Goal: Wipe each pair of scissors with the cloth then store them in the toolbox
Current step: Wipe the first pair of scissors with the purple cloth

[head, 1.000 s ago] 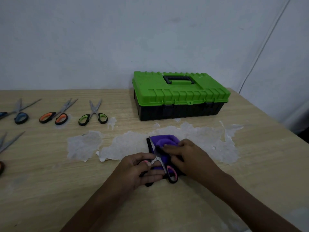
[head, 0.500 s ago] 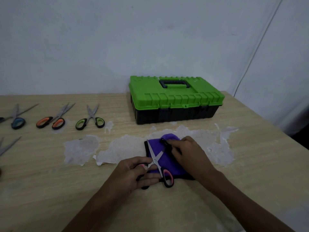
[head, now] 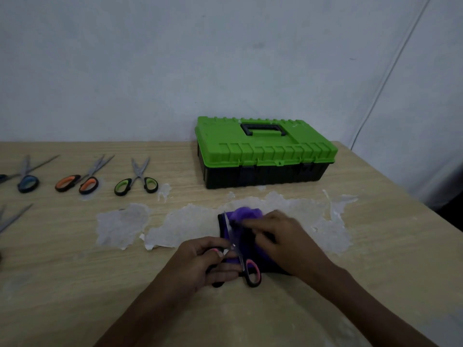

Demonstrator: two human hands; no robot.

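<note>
Scissors with pink-and-black handles lie spread open on the purple cloth, near the front middle of the surface, one blade pointing away from the person and the other hidden under cloth and fingers. From where I stand this looks like the wiping step, on the first pair by the look of it, since the green toolbox sits at the back against the wall with its lid down. The left hand is closed round the near-left handle loop, thumb and fingers curled on it, pinning the pair in place. The right hand lies over the cloth just beside the pivot, fingers bent and seemingly pinching a bunched fold against the metal (it is smeared with motion, so the exact grip is hard to read). I would judge the next move calls for drawing that fold along each blade toward the tip, fingers kept off the edge, then closing the blades and freeing a hand to lift the toolbox lid. Well off to the left wait the green-handled pair, the orange-handled pair and the blue-handled pair, untouched.
</note>
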